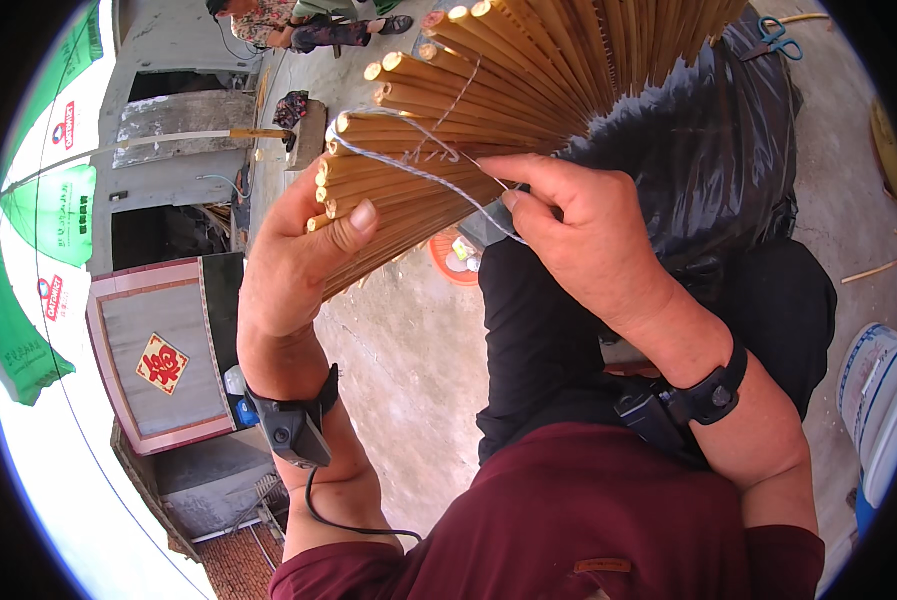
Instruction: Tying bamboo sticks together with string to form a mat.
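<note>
A fanned row of tan, cane-like stalks spreads across the upper middle, its round cut ends toward the left. My left hand grips the near-left edge, with the thumb on top and the fingers hidden behind. Grey-white twine loops over the stalks near their ends, and a thinner strand zigzags between them. My right hand pinches a fine end of this twine between thumb and forefinger, just above the stalks. Whether a needle is in the pinch, I cannot tell. Black plastic sheeting lies beneath the fan, over my lap side.
Scissors with teal handles rest on the plastic at the upper right. An orange basket stands on the concrete floor below the stalks. White buckets are at the far right. Another person sits at the top left.
</note>
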`<state>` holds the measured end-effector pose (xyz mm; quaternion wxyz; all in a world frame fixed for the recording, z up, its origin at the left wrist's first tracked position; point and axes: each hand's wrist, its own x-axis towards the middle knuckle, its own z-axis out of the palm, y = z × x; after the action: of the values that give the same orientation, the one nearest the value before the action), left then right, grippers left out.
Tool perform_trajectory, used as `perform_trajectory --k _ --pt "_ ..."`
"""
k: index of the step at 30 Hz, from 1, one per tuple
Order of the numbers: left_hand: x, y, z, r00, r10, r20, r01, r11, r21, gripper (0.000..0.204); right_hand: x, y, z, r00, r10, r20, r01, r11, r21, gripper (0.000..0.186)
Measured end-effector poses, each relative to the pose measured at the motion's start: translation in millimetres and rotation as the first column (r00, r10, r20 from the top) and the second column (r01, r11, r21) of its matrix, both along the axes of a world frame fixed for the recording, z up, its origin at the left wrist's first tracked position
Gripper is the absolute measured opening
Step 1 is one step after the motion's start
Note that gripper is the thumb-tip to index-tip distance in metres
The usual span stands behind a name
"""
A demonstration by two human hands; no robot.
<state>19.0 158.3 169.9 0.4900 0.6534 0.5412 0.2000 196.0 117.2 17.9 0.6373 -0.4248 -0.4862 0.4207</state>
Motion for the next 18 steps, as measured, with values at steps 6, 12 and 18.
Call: perform_trajectory --k 6,12,18 --pt "6 -11 -4 0.999 -0.038 0.028 0.039 0.999 -0.005 0.051 3 -2 1 1.0 -0.006 0.026 0.006 1.0 0.007 0.027" --pt "13 -45 -12 0.998 -0.034 -0.05 0.037 0.997 0.061 0.044 9 -22 -3 0.979 0.14 -0.151 -0.159 0.98 -0.119 0.023" --pt "16 -113 -49 0.891 -0.276 -0.361 0.374 0.896 0.238 0.069 17 -102 -77 0.688 0.066 -0.723 -0.395 0.869 -0.297 0.038"
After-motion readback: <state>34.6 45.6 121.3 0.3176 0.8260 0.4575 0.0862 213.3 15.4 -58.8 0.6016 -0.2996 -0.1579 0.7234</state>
